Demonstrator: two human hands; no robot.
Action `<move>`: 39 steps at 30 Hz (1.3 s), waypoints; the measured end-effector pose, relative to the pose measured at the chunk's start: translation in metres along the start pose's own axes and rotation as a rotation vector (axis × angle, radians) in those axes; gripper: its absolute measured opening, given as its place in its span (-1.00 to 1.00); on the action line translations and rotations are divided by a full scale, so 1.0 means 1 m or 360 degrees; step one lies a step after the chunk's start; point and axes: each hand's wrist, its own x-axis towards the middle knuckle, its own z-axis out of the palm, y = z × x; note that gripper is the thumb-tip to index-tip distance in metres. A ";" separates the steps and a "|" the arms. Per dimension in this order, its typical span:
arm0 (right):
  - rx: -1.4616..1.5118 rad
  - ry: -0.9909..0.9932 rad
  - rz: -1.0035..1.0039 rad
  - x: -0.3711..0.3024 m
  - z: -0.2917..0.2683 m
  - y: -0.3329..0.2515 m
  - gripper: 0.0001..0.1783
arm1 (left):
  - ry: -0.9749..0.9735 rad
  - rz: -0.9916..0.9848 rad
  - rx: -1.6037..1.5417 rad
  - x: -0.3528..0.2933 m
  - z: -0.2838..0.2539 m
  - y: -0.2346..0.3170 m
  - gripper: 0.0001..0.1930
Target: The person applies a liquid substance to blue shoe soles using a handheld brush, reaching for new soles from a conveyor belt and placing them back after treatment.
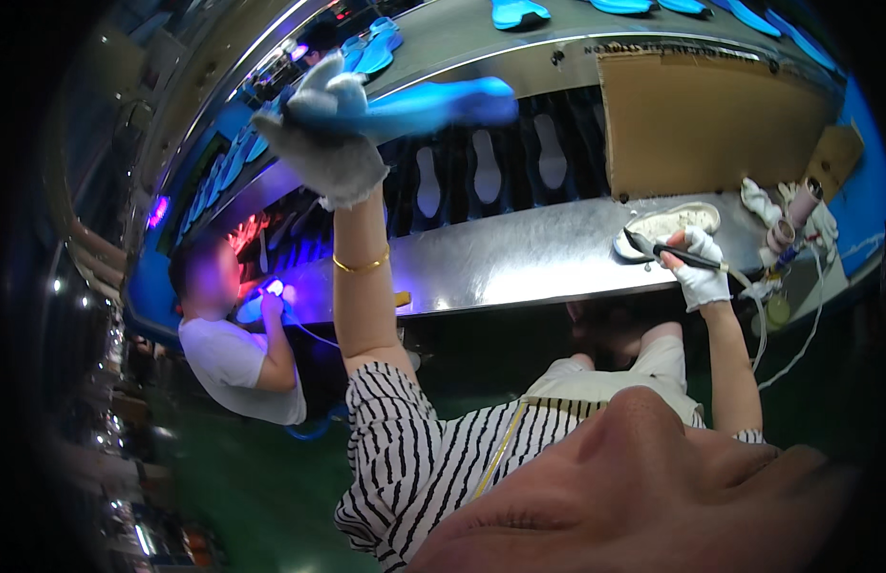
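Note:
My left hand (333,143), in a pale glove, is raised at the end of an outstretched arm over the back of the bench. It grips a blue shoe last (443,105) that points to the right; both are smeared by motion. At the right, my right hand (696,267), in a white glove with bare fingertips, closes round a black-handled brush (686,254). The brush's dark tip lies over the near left end of a whitish shoe (674,222) on the metal bench. Whether the tip touches it, I cannot tell.
Blue lasts (522,13) lie on the conveyor (443,48) behind. Below it, grey soles (487,167) stand in a dark rack. Cardboard (710,124) covers the rack's right side. Thread spools (804,202) and white tubes (760,320) are far right. A co-worker (247,358) works at left under violet light.

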 end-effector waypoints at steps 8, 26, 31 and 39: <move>0.0142 0.0039 0.0006 -0.014 0.027 -0.020 -0.76 | 0.0523 -0.1602 -0.1555 -0.155 0.125 -0.048 -0.29; -0.0321 0.0088 -0.0640 0.012 0.087 -0.045 -0.81 | 0.1325 -0.1816 -0.1228 -0.241 0.227 -0.051 -0.18; 0.0121 -0.0181 -0.0138 -0.002 0.088 -0.048 -0.78 | 0.1317 -0.1854 -0.1371 -0.245 0.224 -0.051 -0.16; -0.0090 -0.0321 -0.0352 -0.016 0.089 -0.035 -0.73 | 0.1269 -0.1990 -0.1117 -0.250 0.201 -0.054 -0.10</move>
